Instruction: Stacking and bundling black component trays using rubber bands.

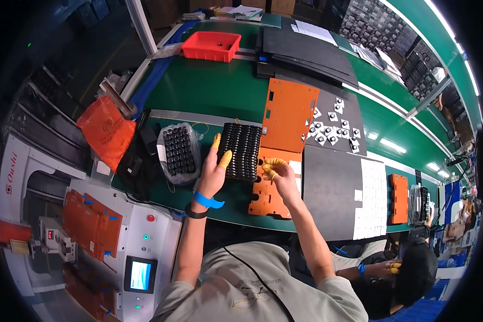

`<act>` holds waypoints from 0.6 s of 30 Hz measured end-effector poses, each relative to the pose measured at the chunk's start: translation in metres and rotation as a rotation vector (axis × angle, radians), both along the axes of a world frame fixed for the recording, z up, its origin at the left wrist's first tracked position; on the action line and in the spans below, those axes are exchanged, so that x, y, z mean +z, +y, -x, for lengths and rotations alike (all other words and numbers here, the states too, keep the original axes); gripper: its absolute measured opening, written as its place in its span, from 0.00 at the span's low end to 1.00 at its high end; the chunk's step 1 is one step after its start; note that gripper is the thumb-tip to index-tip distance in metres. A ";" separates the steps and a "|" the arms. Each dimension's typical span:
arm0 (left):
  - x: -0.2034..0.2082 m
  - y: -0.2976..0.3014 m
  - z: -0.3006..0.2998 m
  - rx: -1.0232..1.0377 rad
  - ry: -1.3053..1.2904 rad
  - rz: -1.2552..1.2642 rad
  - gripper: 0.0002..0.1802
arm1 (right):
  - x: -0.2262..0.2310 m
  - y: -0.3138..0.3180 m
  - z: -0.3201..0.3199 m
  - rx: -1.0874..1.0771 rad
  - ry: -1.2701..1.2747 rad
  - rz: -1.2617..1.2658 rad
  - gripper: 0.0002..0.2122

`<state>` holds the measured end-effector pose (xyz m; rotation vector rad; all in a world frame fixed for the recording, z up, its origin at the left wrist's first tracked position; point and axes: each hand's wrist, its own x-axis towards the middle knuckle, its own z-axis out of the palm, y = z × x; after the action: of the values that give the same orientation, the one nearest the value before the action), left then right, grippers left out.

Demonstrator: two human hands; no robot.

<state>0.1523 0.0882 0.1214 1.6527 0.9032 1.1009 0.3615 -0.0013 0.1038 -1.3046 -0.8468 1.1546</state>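
Note:
My left hand (213, 174), with yellow finger covers, grips the left side of a black ribbed block (243, 152) made of packed rows of small shiny parts. To its right, my right hand (282, 178) has its covered fingertips pinched together over an orange plate (265, 199) with cut-outs. Whatever those fingertips hold, if anything, is too small to make out. A second orange plate (291, 112) lies just beyond, flat on the bench. Left of the block, a clear bag (194, 155) wraps a tray of round black parts (178, 146).
Several white square pieces with black centres (331, 116) lie on a black mat at right. A red bin (212, 45) and black sheets (306, 53) sit farther back. A machine with a screen (140, 274) stands at lower left. Another person (413, 271) works at lower right.

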 end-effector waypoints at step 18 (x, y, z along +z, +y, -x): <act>-0.014 0.080 0.011 0.074 0.038 0.124 0.09 | -0.006 0.070 0.047 -0.287 0.054 -0.295 0.18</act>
<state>0.1413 0.1680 0.1079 1.5533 1.0435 1.0450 0.3149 0.0684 0.0977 -1.1029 -0.7313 0.8021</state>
